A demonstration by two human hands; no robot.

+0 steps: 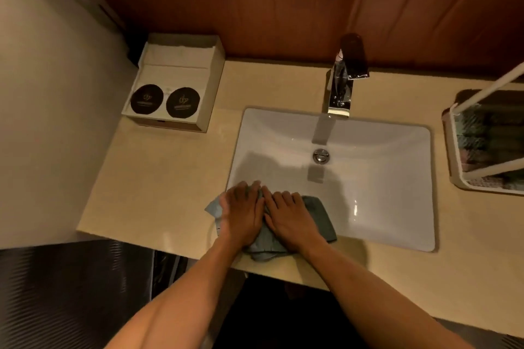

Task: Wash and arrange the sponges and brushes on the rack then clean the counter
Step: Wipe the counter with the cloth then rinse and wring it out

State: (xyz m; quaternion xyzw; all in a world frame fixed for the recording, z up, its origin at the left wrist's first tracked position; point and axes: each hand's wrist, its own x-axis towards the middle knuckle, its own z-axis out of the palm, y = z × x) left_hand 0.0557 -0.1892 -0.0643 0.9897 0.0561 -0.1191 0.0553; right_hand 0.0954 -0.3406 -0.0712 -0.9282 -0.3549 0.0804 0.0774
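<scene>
While both hands lie flat on a blue-grey cloth (319, 214), we look down on a pale counter (158, 178) with a white sink (368, 193) set into it. The left hand (241, 215) and the right hand (289, 217) sit side by side, touching along their inner edges. Their fingers are straight and close together, and the palms press down on the cloth rather than gripping it. The cloth is crumpled and lies across the front left corner of the sink, partly on the rim and partly on the narrow strip of counter at the near edge. One corner of it sticks out to the left of the left hand, and a wider flap spreads out to the right of the right hand.

Behind the sink we see a chrome tap (340, 88) standing on the counter, its spout over the basin, and a round metal drain (321, 155) below it. At the far left corner of the counter sits a light box (175, 71) with two dark round labels (147, 100) on top. On the right edge of the counter stands a white-framed rack (450, 150), well apart from the hands. Dark shapes inside it are too blurred for us to name; they may be sponges. A brown panelled wall (283, 14) runs behind the counter.
</scene>
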